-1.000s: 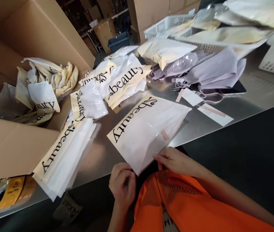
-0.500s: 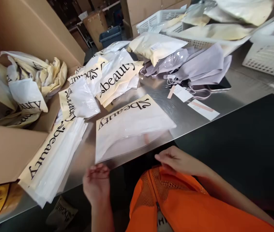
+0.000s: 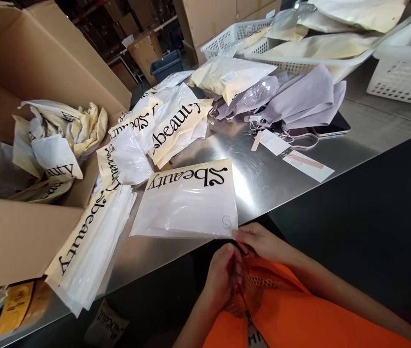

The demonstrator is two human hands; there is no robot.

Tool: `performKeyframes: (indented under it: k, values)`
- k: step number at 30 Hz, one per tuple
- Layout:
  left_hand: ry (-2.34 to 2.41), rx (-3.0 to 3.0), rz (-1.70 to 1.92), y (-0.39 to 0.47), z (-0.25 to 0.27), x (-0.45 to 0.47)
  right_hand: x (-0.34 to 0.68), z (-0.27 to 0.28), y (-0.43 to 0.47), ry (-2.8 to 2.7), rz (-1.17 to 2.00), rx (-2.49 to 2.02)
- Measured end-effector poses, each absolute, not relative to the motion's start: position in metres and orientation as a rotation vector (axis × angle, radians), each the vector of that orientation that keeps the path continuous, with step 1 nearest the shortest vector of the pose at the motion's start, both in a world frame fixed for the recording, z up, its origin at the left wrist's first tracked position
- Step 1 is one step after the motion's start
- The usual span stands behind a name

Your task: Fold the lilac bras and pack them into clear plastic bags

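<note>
A flat frosted plastic garment bag (image 3: pixel 187 205) with "beauty" lettering on its cream band lies at the table's front edge, an S mark at its near right corner. That corner is pinched between the thumb and fingers of my right hand (image 3: pixel 261 241). My left hand (image 3: pixel 222 273) is closed, fingers curled, just below and left of the right one in front of the orange vest (image 3: pixel 281 295). Whatever its fingers hold, if anything, is hidden. To the left lies a stack of similar flat bags (image 3: pixel 89 246).
An open cardboard box (image 3: pixel 27 227) with crumpled bags stands at left. Filled bags (image 3: pixel 176 121) are heaped behind. Folded lilac garments (image 3: pixel 300 99) with white tags (image 3: pixel 309 164) lie at right beside a dark phone (image 3: pixel 332 126). White baskets (image 3: pixel 401 87) line the back. Tape (image 3: pixel 13 309) sits lower left.
My left hand has moved right, up close to my right hand. The flat bag has turned on the table, and its near right corner is now in my right hand's fingers.
</note>
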State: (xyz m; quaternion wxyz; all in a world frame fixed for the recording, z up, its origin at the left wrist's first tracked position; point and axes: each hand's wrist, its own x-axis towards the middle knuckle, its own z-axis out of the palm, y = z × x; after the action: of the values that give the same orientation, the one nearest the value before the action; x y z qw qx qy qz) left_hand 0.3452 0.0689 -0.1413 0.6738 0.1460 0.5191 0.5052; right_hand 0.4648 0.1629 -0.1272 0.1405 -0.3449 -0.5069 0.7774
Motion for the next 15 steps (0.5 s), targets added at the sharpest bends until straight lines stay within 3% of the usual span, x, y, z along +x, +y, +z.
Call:
performKeyframes:
  k: [4, 10, 15]
  values:
    - [1.245, 0.475, 1.157, 0.076, -0.138, 0.348, 0.457, -0.129, 0.149, -1.244, 2.471, -0.787]
    - [1.427, 0.704, 1.226, 0.074, -0.129, 0.337, 0.455, -0.14, 0.146, -1.373, 2.236, -0.77]
    - [1.368, 0.651, 1.038, 0.072, -0.124, 0.33, 0.454, -0.14, 0.148, -1.487, 2.282, -0.705]
